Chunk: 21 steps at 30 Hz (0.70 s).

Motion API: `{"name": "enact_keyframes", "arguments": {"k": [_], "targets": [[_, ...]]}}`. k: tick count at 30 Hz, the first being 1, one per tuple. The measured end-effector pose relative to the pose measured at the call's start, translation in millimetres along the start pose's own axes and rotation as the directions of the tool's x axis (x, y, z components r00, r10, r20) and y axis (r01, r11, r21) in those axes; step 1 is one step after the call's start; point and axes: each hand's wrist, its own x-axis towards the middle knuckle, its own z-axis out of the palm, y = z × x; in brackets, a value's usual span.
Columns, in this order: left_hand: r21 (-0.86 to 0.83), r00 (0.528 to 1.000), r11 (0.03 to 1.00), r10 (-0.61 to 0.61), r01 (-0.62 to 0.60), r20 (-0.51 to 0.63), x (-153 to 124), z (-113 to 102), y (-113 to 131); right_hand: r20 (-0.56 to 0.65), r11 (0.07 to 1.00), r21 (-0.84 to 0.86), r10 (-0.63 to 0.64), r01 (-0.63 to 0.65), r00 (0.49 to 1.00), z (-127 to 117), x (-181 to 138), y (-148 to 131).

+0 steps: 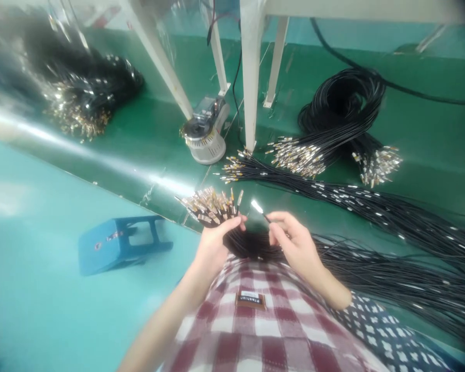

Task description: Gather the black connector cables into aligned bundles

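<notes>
My left hand (pixel 213 243) is closed round a thick bundle of thin black cables (pixel 251 243) whose gold and silver connector ends (pixel 211 205) fan out above my fingers. Just to the right, my right hand (pixel 294 242) pinches a single black cable near its silver connector tip (pixel 257 206), holding it beside the bundle. The rest of the bundle trails off to the right across the green work surface (pixel 147 134). Both hands are over my lap, which is covered by a red and white checked cloth (pixel 263 320).
More black cable coils with metal ends lie at the right (pixel 341 119) and far left (pixel 85 93). A round grey tape dispenser (pixel 206 132) sits by white frame legs (pixel 251 77). A blue plastic stool (pixel 120 245) stands on the teal floor at the left.
</notes>
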Motion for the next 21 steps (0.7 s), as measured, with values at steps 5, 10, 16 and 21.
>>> {"name": "enact_keyframes", "arguments": {"k": [5,10,16,21], "targets": [[-0.085,1.0,0.996,-0.016,0.017,0.008,4.4,-4.3,-0.5,-0.13,0.981,0.176,-0.059,0.082,0.99,36.9,25.0,-17.9],[-0.111,0.994,0.99,-0.097,0.091,-0.048,5.2,-13.6,-0.1,-0.198,0.987,0.153,-0.025,0.056,0.98,57.2,31.1,-20.3],[0.049,0.98,0.98,-0.194,0.191,0.054,12.7,-18.8,13.6,-0.168,0.715,0.683,0.353,-0.15,0.92,66.1,35.1,-18.3],[0.22,0.964,0.95,-0.248,0.222,0.098,26.1,-8.7,21.0,-0.353,0.651,0.759,0.393,0.014,0.849,70.3,30.0,-17.7]]}}
